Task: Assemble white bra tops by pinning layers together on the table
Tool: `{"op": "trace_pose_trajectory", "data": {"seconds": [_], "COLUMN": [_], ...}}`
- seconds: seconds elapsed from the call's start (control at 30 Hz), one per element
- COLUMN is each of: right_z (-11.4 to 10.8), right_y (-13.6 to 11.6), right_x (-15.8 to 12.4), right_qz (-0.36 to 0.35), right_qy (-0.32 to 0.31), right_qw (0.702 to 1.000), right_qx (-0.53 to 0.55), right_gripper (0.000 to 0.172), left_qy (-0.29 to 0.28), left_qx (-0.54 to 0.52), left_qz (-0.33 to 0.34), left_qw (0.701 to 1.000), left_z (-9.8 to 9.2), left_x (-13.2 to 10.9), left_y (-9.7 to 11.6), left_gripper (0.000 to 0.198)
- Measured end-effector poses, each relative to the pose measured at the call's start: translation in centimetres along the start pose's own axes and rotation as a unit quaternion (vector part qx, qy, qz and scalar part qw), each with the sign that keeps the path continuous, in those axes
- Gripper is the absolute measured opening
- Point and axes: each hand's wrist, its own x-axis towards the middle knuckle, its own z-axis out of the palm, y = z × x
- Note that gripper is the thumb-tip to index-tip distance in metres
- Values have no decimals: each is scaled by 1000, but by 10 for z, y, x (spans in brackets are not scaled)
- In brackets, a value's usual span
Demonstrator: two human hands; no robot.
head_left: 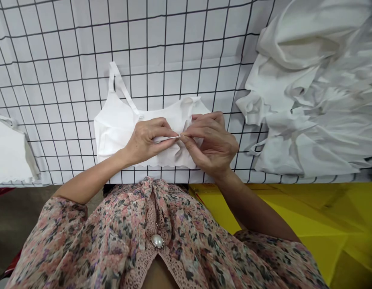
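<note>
A white bra [116,120] lies spread on the table in front of me, its left strap stretched out up and away from my body. My left hand [151,138] pinches a narrow white strap between thumb and fingers above the middle of the bra. Close against it, my right hand [211,140] pinches the same strap, and the fingertips of both hands meet. The exact spot they grip is too small to make out. Part of the bra's right cup is hidden behind my right hand.
A heap of white bras [318,104] covers the right side of the table. Another white garment [11,150] lies at the left edge. The table has a white cloth with a black grid [173,52]. Yellow boxes [294,212] stand below its front edge at right.
</note>
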Motion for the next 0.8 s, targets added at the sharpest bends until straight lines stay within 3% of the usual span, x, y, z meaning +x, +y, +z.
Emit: {"op": "trace_pose_trajectory", "data": {"seconds": [0.1,0.23,0.4,0.6,0.8], "right_z": [-8,-24,-38,-37,-35], "right_y": [0,3,9,13,38], "right_x": [6,19,49,79,101], "right_qz": [-24,-52,-69,-33,-52], "right_qy": [-42,-172,-297,-397,-421], "right_qw": [998,981,952,917,905], "right_qx": [-27,-79,-29,29,28], "right_gripper": [8,12,25,31,30], "left_qy": [-8,-25,-42,-50,-64], "left_qx": [-18,-54,-90,-127,-162], "left_qz": [-16,-45,-101,-149,-221], "left_qw": [1000,997,990,979,960], "left_z": [-2,-5,-8,-12,-22], "left_x": [1,3,6,8,15], "left_y": [2,4,3,5,9], "left_gripper": [14,14,10,6,8]}}
